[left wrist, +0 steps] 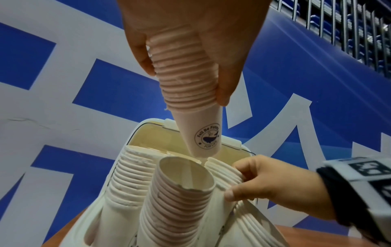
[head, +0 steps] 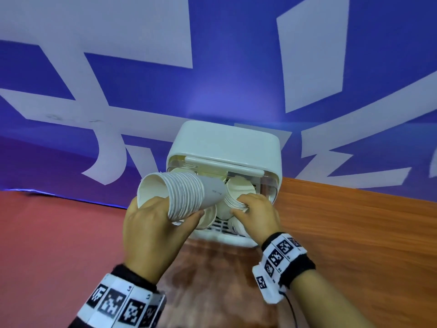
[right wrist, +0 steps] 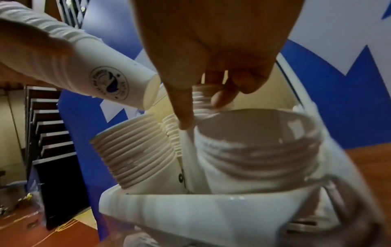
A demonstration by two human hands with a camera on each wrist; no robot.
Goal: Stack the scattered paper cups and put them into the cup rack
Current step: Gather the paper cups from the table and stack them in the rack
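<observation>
- Cups (head: 186, 197): matt white paper, rolled rims ridged where nested; printed round logo (left wrist: 208, 137) on one.
- Rack (head: 224, 145): smooth, slightly glossy cream plastic, with a clear plastic lid panel (head: 268, 185).
- Surface (head: 354, 233): wood-grain, faint sheen.
- Wristbands (head: 279, 259): black cloth under printed white tags.

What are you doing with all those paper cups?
A person is putting stacked paper cups away in a white cup rack on a wooden table. The left hand grips a long stack of cups, tilted with its bottom end pointing into the rack. The right hand holds the rims of another stack already in the rack, at its right side. More stacks stand inside. The held stack is not in yet.
</observation>
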